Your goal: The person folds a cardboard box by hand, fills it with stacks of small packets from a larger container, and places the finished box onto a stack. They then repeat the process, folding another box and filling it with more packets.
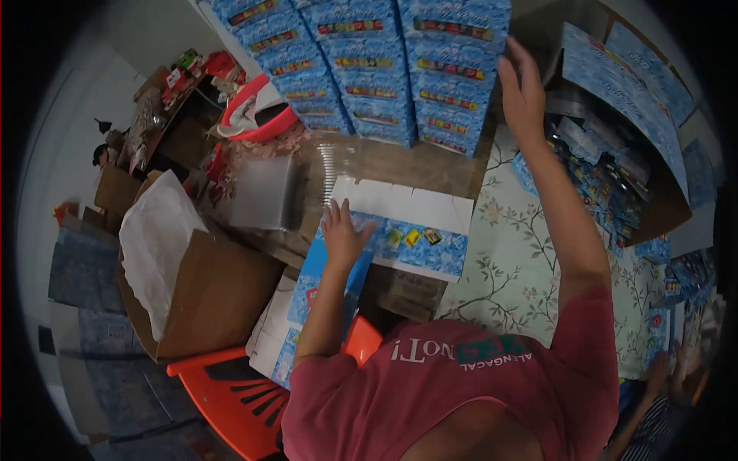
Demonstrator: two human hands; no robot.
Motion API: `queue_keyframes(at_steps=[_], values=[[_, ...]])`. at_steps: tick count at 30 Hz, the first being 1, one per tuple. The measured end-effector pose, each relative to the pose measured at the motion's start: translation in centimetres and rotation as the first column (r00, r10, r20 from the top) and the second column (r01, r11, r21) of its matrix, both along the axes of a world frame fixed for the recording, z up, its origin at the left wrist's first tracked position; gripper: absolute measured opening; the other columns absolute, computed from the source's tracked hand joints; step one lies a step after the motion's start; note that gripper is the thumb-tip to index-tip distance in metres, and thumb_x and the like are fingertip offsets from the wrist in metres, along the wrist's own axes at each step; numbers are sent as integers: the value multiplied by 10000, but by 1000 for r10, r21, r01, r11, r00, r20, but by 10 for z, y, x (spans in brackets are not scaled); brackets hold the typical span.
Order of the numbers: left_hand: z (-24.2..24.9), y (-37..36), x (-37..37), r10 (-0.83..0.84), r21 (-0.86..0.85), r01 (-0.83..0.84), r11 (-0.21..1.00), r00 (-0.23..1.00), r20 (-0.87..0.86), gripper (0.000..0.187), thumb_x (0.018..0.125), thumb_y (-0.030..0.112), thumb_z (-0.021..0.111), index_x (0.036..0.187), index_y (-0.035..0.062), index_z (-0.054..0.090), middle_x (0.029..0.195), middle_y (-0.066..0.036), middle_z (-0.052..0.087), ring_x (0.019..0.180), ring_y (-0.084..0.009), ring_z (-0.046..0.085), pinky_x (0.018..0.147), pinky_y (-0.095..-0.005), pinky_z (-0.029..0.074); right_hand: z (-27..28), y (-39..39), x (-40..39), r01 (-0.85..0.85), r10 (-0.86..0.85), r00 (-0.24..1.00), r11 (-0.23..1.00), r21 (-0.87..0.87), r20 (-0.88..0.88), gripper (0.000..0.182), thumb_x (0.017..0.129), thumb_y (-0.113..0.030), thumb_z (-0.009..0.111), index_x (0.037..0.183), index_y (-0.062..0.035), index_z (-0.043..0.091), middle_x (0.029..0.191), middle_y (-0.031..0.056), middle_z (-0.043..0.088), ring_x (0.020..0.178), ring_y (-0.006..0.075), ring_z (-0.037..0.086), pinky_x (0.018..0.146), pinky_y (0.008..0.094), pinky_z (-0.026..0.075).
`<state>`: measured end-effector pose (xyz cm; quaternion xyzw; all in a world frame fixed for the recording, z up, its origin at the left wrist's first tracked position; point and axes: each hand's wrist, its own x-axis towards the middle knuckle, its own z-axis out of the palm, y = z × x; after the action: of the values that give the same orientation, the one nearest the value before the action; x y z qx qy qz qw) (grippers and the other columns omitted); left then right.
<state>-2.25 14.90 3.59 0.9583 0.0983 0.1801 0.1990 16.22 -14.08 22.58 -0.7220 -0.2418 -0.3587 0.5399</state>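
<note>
My left hand point(346, 242) lies with fingers spread on a flat, unfolded blue-and-white printed carton point(430, 242). Small yellow and dark pictures are printed on its right part. A bright blue panel and a white panel extend below my left forearm. My right hand point(525, 96) is raised, fingers stretched out, at the right side of a tall stack of blue printed boxes point(450, 69). The boxes stand in several columns, each with a colourful strip along its face.
At right, an open carton point(669, 173) holds many small blue packets point(592, 161) on a floral tablecloth point(500, 253). To the left are a brown cardboard box point(223, 284) with a white liner, clear plastic sheets point(264, 192), a red basin point(265, 127) and an orange chair point(231, 399). Another person's arm point(653, 384) shows lower right.
</note>
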Motion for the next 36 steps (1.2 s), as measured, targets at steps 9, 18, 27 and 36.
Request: queue_keyframes(at_steps=[9,18,27,36], values=[[-30,37,-32,281,65,-273,960,935,-218,915,677,508,719,1345,-8,365,1367,-261,376,1268,-404,342,1004,-559,266,-255,46,-153,-215,-22,961,571,-792,-277,508,891,-324,532,1323,-78,430,1418,183,333,1315,365,297,1065,528,211],[1,6,-14,-73,-916,-136,378,982,-176,322,883,279,610,927,-37,655,762,-47,643,640,-123,566,613,-253,450,-185,20,-147,-357,-105,683,815,-456,-723,366,862,-326,592,1077,-30,587,794,91,661,723,260,634,660,377,485],[123,-57,-24,-66,-306,183,934,932,357,231,904,183,573,891,-43,622,709,-105,600,597,-149,540,572,-286,435,-109,-3,-150,-495,501,224,797,346,-836,216,865,-220,644,920,-22,578,620,25,564,514,91,541,444,223,413],[199,-137,-14,-732,431,597,677,611,302,271,802,2,549,1057,40,631,1040,-135,655,944,-287,646,759,-356,522,-157,-38,-166,-139,840,244,525,840,-485,242,915,-204,564,1092,-41,552,837,57,624,749,120,614,646,256,504]])
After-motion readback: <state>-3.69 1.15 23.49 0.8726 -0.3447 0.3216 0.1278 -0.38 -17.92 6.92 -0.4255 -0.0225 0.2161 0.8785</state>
